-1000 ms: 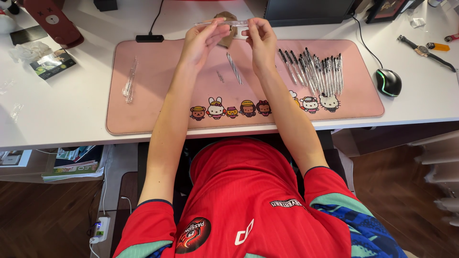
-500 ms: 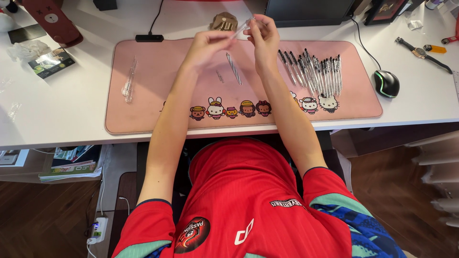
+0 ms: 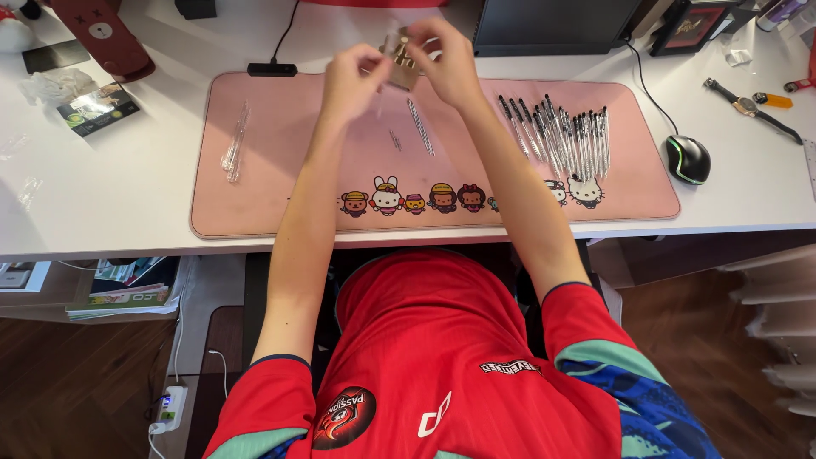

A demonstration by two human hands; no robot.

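Observation:
Both my hands are raised over the far middle of a pink desk mat, and both are blurred by motion. My left hand has its fingers pinched on what looks like a thin clear pen barrel that hangs below it. My right hand is curled a little apart from the left, beside a small tan object on the desk; the blur hides what it holds. Two thin pen parts lie on the mat under my hands. A row of several black-tipped pens lies to the right.
A few clear pen barrels lie on the mat's left side. A black mouse and a wristwatch sit to the right. A dark monitor base stands behind, and a small card packet lies at far left.
My hands held a clear pen together between them; they have since drawn slightly apart, the left dropping lower. The camera view has shifted a little.

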